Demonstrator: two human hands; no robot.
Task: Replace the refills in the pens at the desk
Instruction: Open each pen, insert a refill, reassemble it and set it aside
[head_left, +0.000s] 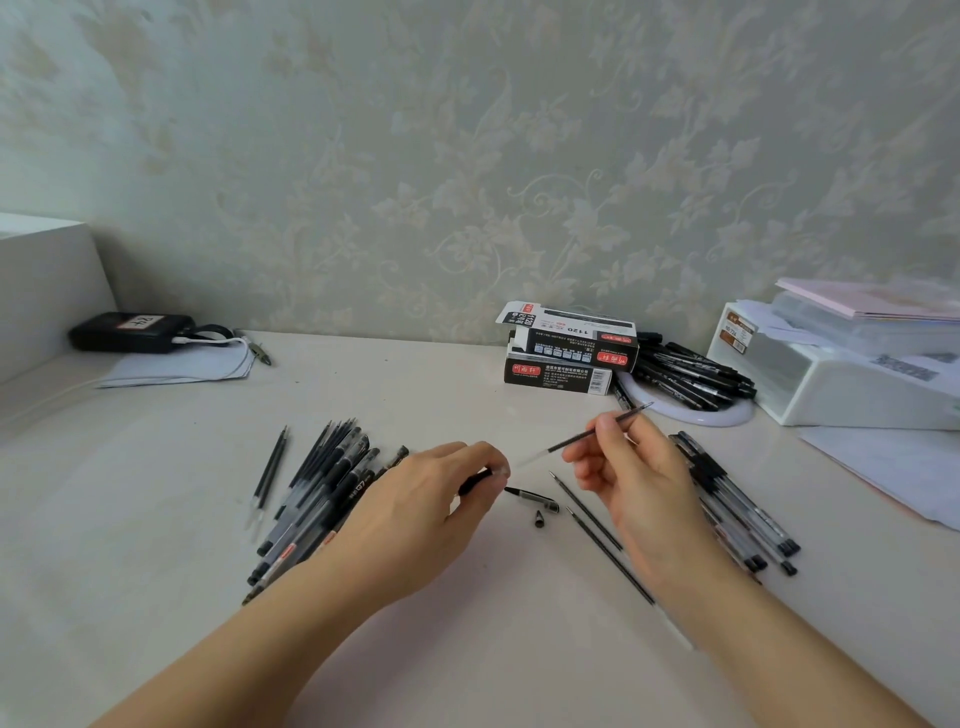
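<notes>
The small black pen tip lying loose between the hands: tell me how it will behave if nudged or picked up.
The small black pen tip looks light, so a nudge would probably skid it across the smooth desk. Its tapered shape suggests it would roll in a curve. It is tiny, so likely fiddly to pinch.

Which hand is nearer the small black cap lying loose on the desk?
Left. The left hand sits just up-left of the cap; the right hand, pinching a refill, is a little farther, up-right.

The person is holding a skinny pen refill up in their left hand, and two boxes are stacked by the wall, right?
Not quite: the head view shows the refill pinched in the right hand, not the left. The two boxes are indeed stacked by the wall.
</notes>
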